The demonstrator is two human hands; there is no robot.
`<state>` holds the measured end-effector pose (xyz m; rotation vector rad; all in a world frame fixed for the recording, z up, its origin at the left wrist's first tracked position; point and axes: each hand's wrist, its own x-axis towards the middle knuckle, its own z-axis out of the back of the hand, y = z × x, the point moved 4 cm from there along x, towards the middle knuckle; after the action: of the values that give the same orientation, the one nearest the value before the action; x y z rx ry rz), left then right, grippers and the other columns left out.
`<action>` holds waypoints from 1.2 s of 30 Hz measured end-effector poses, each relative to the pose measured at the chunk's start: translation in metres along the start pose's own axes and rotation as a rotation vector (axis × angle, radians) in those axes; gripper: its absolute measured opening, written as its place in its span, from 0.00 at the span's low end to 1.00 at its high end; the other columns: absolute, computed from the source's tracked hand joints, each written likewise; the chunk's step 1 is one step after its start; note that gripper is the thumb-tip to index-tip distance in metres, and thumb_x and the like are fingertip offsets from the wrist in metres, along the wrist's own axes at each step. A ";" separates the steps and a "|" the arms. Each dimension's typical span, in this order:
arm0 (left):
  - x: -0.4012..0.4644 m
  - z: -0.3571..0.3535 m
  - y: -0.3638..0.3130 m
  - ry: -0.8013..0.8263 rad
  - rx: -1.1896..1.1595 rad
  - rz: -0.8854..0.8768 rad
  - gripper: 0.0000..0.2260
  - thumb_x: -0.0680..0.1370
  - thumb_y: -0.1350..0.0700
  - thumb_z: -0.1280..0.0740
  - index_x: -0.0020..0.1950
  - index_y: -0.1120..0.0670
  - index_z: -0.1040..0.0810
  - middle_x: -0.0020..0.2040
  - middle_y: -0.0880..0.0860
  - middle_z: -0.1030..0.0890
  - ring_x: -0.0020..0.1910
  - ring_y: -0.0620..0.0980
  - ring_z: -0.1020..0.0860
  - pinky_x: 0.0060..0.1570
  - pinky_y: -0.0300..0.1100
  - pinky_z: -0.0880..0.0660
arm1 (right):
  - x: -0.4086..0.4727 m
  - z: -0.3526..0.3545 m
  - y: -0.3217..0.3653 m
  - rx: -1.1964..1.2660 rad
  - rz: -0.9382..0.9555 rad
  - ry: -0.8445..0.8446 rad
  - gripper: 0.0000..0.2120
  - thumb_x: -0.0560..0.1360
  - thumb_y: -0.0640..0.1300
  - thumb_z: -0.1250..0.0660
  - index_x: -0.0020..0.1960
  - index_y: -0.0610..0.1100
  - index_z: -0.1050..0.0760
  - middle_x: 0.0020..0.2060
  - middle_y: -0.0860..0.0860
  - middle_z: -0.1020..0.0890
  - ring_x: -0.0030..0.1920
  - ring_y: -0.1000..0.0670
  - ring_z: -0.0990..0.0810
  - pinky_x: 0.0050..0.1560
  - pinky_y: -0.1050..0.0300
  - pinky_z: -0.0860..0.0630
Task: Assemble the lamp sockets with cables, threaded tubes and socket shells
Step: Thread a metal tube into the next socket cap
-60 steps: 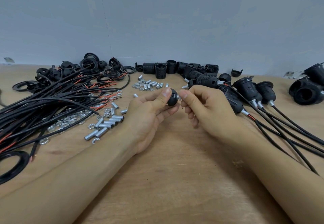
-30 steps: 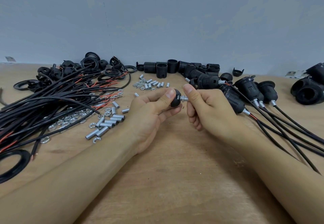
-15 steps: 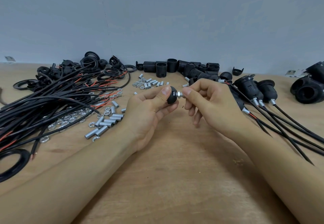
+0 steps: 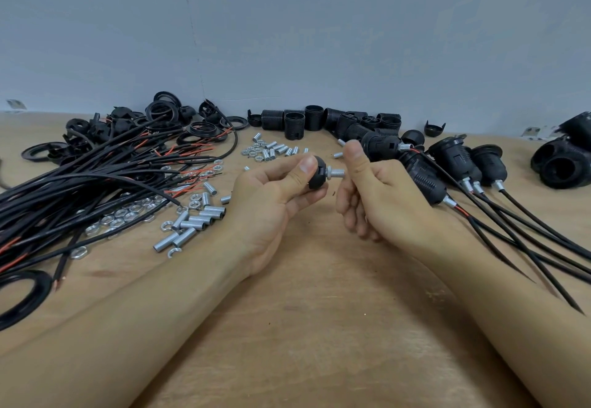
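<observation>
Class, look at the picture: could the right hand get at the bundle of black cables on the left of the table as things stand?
Probably not directly. The right hand sits by the tube, and the left hand, holding the black cap, lies between it and the cables. The left hand is nearer.

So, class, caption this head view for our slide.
Left hand holds a socket cap with a threaded tube; right hand is just off its end.

Left hand (image 4: 271,196) pinches socket cap (image 4: 317,177); right hand (image 4: 377,196) touches threaded tube (image 4: 336,172).
</observation>
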<state>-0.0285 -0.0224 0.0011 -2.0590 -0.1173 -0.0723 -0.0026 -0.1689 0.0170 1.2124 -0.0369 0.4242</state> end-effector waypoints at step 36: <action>-0.005 0.002 -0.012 -0.032 0.240 -0.197 0.14 0.71 0.61 0.28 0.57 0.60 0.19 0.57 0.67 0.20 0.55 0.62 0.18 0.59 0.53 0.21 | 0.000 -0.010 -0.003 0.303 -0.225 0.158 0.23 0.79 0.62 0.42 0.38 0.44 0.26 0.24 0.45 0.26 0.21 0.49 0.31 0.23 0.62 0.36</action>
<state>-0.0351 -0.0155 0.0107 -1.8043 -0.3334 -0.1404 -0.0034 -0.1605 0.0104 1.4585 0.3067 0.3337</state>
